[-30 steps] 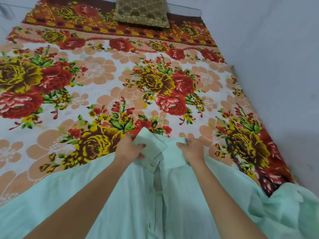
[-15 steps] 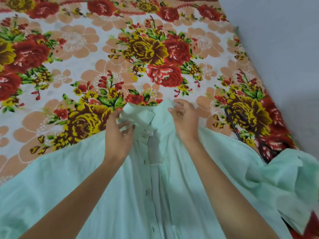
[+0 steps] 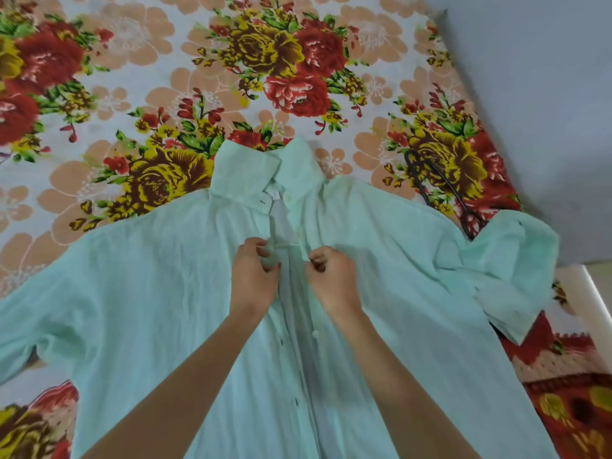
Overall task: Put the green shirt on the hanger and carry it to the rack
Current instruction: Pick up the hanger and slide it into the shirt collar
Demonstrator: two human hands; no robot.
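1. Fingers point(image 3: 265, 251) of left hand point(image 3: 255, 276) pinch the left front edge of the green shirt point(image 3: 149, 293); right hand point(image 3: 331, 279) curled closed, pinching the right front edge just beside it.
2. Both hands sit below the collar point(image 3: 261, 173), at the placket; front is open there, white label showing inside.
3. Shirt lies spread face-up on the bed point(image 3: 132, 77), collar away from the person, right sleeve point(image 3: 516, 270) bunched near the bed's edge.
4. One black hanger point(image 3: 440, 183) lies on the bed right of the collar, its lower end hidden under the right sleeve.
5. Bed carries a floral sheet, red and yellow roses; grey wall point(image 3: 546, 94) on the right.
6. Count: one shirt, one hanger, two hands.
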